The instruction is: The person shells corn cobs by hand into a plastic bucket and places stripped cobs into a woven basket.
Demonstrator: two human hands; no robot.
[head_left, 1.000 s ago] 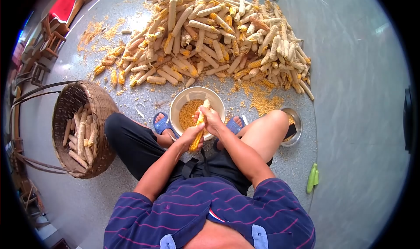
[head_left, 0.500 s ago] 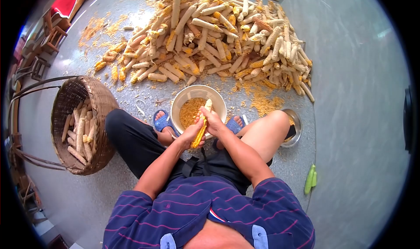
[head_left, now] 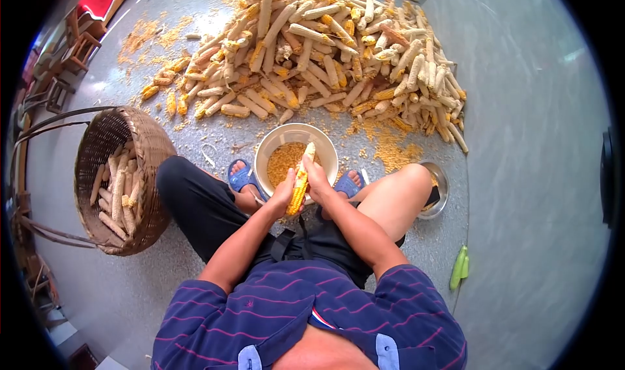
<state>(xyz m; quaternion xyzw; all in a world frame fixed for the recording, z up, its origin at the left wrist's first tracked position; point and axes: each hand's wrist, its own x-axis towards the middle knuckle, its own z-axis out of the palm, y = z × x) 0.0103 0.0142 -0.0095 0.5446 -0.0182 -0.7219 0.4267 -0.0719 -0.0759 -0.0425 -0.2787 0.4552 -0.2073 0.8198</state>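
Both hands grip one corn cob (head_left: 299, 191), which is held at a slant above the near rim of a white bucket (head_left: 263, 150). Yellow kernels cover its lower part, while its upper end is pale and stripped. My left hand (head_left: 284, 193) is closed around the lower left side of the cob. On the right side, my right hand (head_left: 316, 180) is closed higher up, near the bare end. Loose corn kernels (head_left: 281, 164) lie inside the bucket. Some of the fingers are hidden behind the cob.
Beyond the bucket rises a big heap of corn cobs (head_left: 319, 57), mostly stripped. A wicker basket (head_left: 153, 149) holding bare cobs stands at left. By my right knee is a metal bowl (head_left: 443, 201) with a dark object. Green pods (head_left: 459, 268) lie at right; scattered kernels (head_left: 397, 152) cover the floor.
My hands have shifted slightly on the cob: the left thumb now lies straighter along it and the right hand sits a little more to the right. The cob stands more upright.
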